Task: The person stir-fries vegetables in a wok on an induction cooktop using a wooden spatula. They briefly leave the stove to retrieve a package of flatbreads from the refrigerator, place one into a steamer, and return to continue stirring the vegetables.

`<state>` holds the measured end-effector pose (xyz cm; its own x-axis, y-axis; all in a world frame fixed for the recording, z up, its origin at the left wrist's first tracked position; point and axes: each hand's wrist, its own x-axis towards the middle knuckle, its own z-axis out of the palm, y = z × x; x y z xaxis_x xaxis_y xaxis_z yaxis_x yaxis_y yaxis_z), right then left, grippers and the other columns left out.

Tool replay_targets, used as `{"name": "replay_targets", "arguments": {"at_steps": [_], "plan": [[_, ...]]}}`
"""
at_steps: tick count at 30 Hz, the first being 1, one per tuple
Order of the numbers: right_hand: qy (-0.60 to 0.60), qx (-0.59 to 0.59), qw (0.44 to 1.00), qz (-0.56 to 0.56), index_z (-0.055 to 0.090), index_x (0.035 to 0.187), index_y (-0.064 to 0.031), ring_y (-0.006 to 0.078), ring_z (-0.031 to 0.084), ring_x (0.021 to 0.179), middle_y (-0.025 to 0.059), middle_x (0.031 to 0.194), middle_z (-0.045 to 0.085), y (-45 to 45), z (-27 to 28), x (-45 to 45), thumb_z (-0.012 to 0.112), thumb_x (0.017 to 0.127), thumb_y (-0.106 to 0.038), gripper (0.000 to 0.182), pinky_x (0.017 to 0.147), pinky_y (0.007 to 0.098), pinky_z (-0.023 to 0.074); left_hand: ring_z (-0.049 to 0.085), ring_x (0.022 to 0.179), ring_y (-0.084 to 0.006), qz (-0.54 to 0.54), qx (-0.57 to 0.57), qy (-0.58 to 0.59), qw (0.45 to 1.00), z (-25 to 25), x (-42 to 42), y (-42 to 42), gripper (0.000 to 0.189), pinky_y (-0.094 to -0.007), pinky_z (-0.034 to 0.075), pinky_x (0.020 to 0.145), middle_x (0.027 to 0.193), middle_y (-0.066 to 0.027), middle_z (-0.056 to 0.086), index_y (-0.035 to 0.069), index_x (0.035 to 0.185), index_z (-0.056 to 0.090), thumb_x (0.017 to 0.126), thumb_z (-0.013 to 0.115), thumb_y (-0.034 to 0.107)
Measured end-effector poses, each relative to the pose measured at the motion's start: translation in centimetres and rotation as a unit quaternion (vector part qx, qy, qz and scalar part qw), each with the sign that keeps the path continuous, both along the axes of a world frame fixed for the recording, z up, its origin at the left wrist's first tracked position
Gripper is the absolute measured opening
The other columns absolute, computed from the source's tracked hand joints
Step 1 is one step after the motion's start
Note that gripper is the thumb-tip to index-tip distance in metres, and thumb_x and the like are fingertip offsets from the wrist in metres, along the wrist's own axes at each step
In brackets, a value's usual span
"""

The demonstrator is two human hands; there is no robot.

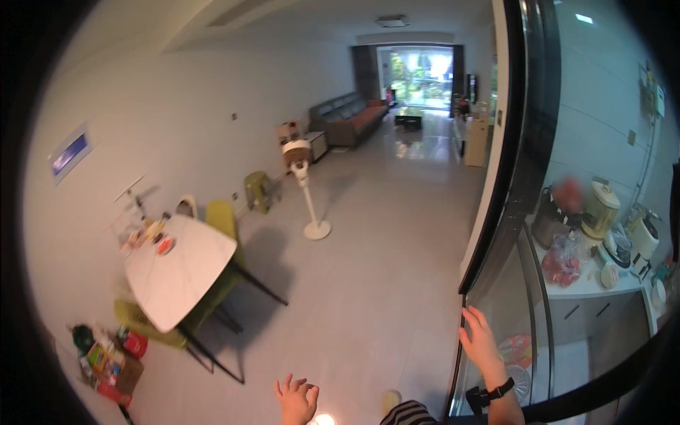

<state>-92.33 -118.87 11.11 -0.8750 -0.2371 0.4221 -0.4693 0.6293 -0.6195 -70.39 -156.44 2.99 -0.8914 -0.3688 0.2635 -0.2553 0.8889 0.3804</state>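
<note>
My right hand (478,336), with a black band on the wrist, is raised at the edge of a dark-framed glass sliding door (496,289); its fingertips are at the frame, and whether they press on it I cannot tell. Low in the middle, my left hand (298,399) is held over the tiled floor (361,297) with fingers spread and nothing in it. A bright light glows beside that hand. Between my hands a foot in a light slipper (391,402) and striped cloth show.
Left stands a marble-look dining table (180,265) with green chairs (222,219); boxes and packages (109,361) lie below. A white pedestal stand (309,204), a green stool (257,191) and a sofa (348,118) are farther off. Right, a kitchen counter (595,287) holds bags and appliances.
</note>
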Motion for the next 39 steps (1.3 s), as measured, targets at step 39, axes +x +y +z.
{"name": "replay_targets", "arguments": {"at_steps": [39], "plan": [[0.035,0.081,0.892,-0.444,0.052,0.125,-0.0045,0.0393,0.050,0.117,0.0213,0.129,0.050,3.8,-0.9,-97.5,0.061,0.081,-0.004,0.045,0.098,0.0424,0.0430,0.045,0.124,-0.0349,-0.488,0.048,0.049,0.870,1.2,-137.9,3.1,0.040,-0.0521,0.027,0.105,0.118,-0.0149,0.059,0.007,0.117,0.054,0.088,0.062,0.033]]}}
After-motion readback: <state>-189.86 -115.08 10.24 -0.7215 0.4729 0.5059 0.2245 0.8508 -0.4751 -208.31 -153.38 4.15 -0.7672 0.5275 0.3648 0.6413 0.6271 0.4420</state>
